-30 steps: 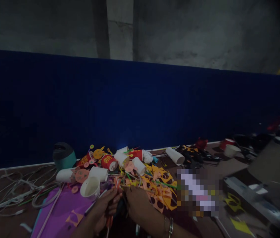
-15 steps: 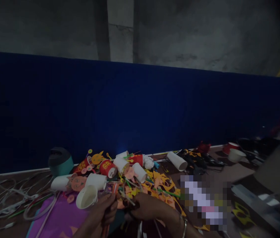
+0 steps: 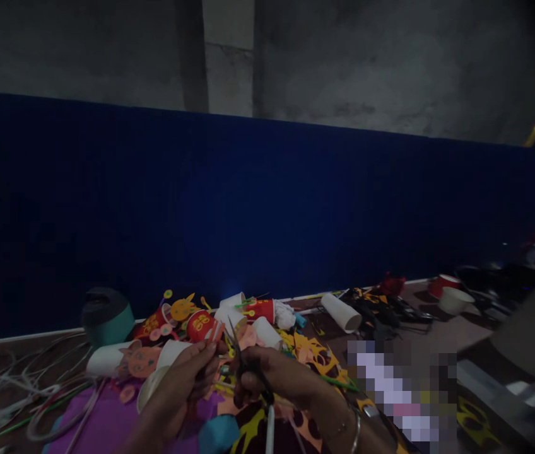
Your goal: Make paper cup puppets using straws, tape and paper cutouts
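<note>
Between the thumb and fingers of my left hand (image 3: 185,378) is a small orange paper piece (image 3: 216,332) with pale stripes, its end sticking up. My right hand (image 3: 270,373) is closed around a pair of scissors (image 3: 235,345). Their blades point upward and stand slightly apart, just right of the orange paper and not visibly cutting it. Under and around both hands lie orange and yellow cut paper scraps (image 3: 312,353). A white paper cup (image 3: 149,386) is partly covered by my left forearm.
Behind the hands are red cups (image 3: 200,325), a white cup (image 3: 340,312) and an orange cat-face cutout (image 3: 141,362). Purple paper (image 3: 90,413) and tangled white cables (image 3: 5,394) lie left, near a teal-and-grey object (image 3: 106,315). A blue partition (image 3: 267,208) stands behind.
Both hands have risen a little. The orange paper is turned up and to the left, and the scissors' blades now point upward. A blue piece shows below the hands.
</note>
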